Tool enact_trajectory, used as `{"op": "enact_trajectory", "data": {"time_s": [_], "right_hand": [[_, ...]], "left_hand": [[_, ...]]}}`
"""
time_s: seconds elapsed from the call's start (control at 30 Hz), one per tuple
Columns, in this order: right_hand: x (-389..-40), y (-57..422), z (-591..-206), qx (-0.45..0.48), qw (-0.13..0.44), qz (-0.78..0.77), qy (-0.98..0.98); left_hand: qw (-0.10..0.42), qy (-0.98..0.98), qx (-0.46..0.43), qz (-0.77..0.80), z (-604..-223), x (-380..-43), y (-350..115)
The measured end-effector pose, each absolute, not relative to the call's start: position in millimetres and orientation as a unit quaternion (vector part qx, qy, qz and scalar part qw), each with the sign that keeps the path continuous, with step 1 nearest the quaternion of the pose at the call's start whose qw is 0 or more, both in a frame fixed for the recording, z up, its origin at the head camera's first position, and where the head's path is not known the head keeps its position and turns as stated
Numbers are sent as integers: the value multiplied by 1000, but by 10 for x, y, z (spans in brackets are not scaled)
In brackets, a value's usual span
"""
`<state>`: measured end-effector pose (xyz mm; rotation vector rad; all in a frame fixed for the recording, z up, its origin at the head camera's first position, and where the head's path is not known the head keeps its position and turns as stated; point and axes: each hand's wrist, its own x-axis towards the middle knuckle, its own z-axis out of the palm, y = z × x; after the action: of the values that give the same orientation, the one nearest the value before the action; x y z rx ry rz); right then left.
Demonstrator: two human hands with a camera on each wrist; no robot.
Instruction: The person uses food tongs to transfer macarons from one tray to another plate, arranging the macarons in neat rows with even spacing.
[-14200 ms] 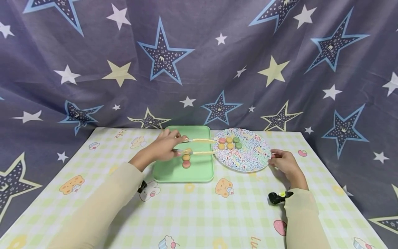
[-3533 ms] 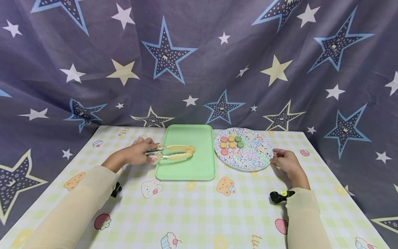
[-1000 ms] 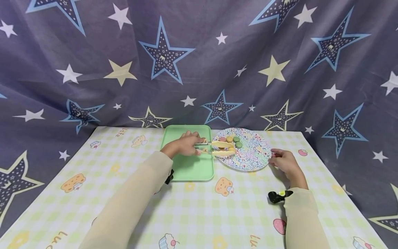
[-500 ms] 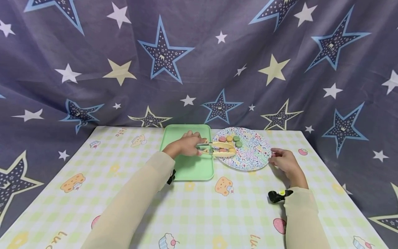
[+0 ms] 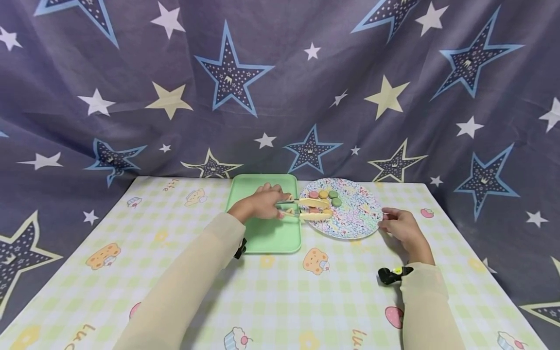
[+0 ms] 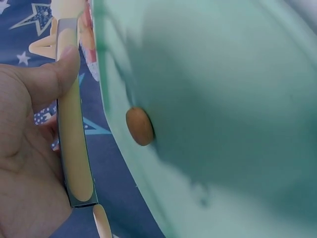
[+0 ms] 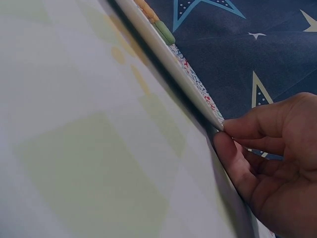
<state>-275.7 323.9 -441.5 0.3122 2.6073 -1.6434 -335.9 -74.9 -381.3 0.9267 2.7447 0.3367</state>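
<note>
My left hand (image 5: pixel 264 201) grips a pair of tongs (image 5: pixel 316 217) with cream arms, reaching over the left part of a speckled round plate (image 5: pixel 356 223). A yellow macaron (image 5: pixel 327 212) shows at the tong tips; whether they still squeeze it, I cannot tell. Between the tong arms lies a pink macaron (image 5: pixel 314 210). More macarons, such as a green macaron (image 5: pixel 336 201), sit behind in rows. Below the hand is a green tray (image 5: pixel 271 245); the left wrist view shows one orange macaron (image 6: pixel 139 126) on it. My right hand (image 5: pixel 402 228) pinches the plate's right rim between thumb and fingers.
A checked tablecloth (image 5: pixel 271 301) with printed cartoons covers the table. A dark star-patterned curtain (image 5: pixel 280 87) hangs directly behind the tray and plate. The tray and plate stand close side by side near the back edge.
Earlier macarons moved from tray to plate, including a pink one. From over the tray, the tongs swung right onto the plate with a yellow macaron; they barely moved lately. Right hand stayed.
</note>
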Motion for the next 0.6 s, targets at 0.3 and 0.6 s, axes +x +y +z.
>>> {"op": "enact_trajectory", "data": {"time_s": [0.3,0.6], "right_hand": [[-2732,3246,-4426,108,23,-529,841],[-2763,3250,-4422,98,20,-526,845]], "left_hand": [[100,935,319,120,-3768,-3326,-899],[85,935,316,133,-3752,-3290,-1200]]}}
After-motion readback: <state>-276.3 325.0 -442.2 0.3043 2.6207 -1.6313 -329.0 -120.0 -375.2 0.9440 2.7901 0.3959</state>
